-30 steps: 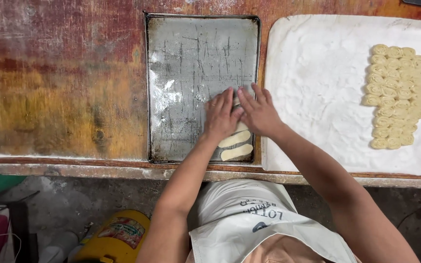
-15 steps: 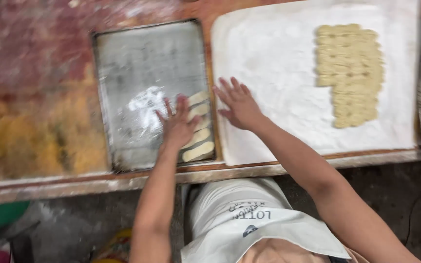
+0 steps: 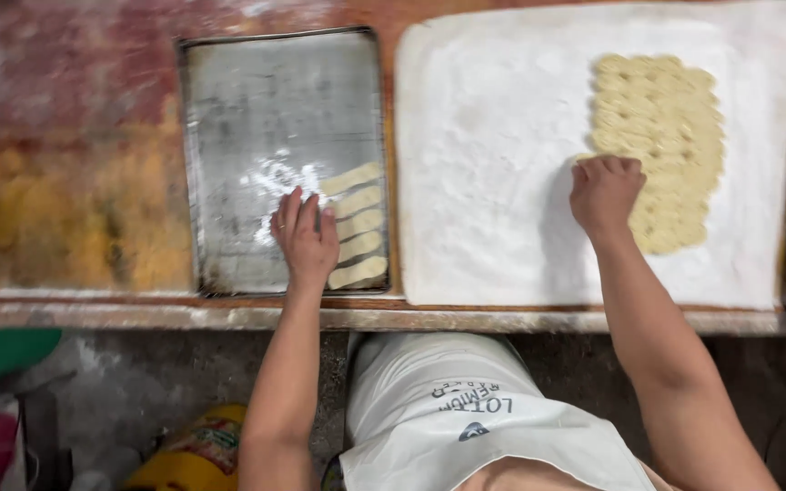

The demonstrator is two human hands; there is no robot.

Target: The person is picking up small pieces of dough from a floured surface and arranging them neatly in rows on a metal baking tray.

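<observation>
Worn red-brown table (image 3: 75, 136) bears a metal baking tray (image 3: 256, 118). Left hand (image 3: 305, 238) flat on tray, fingers spread, touching five dough strips (image 3: 354, 225). Right of tray, right hand (image 3: 606, 191) curled on cut dough sheet (image 3: 657, 145) atop floured cloth (image 3: 493, 164).

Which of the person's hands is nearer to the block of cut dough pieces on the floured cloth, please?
The right hand: it touches the lower left edge of the dough block. The left hand rests flat on the metal tray, well away to the left.

Even, soft overhead light; slight motion blur.
</observation>
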